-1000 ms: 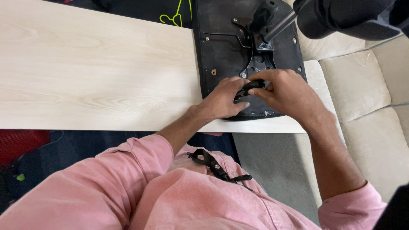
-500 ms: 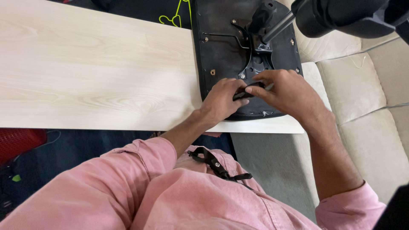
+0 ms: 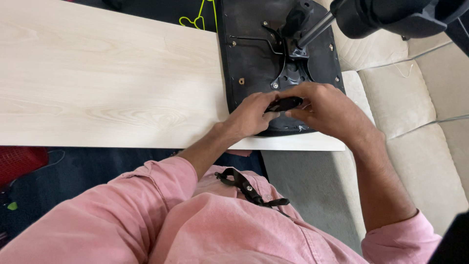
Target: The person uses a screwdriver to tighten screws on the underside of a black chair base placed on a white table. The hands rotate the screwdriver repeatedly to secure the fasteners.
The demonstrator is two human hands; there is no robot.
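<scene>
An upturned black chair seat (image 3: 249, 54) lies on the right end of a pale wooden table (image 3: 97, 78), its metal mechanism plate (image 3: 292, 73) and gas-lift column (image 3: 317, 29) facing up. My left hand (image 3: 251, 115) and my right hand (image 3: 325, 110) meet at the seat's near edge. Both pinch a small black lever-like part (image 3: 285, 103) between their fingertips. Whether this part is fixed to the seat I cannot tell.
A beige cushioned sofa (image 3: 430, 98) stands to the right of the table. The chair's black base (image 3: 391, 14) juts in at the top right. A red crate (image 3: 19, 161) sits on the dark floor at the left. A black strap (image 3: 246, 188) hangs on my pink shirt.
Both hands stay on the small black part at the seat's near edge, with the fingers shifting slightly. The seat has not moved.
</scene>
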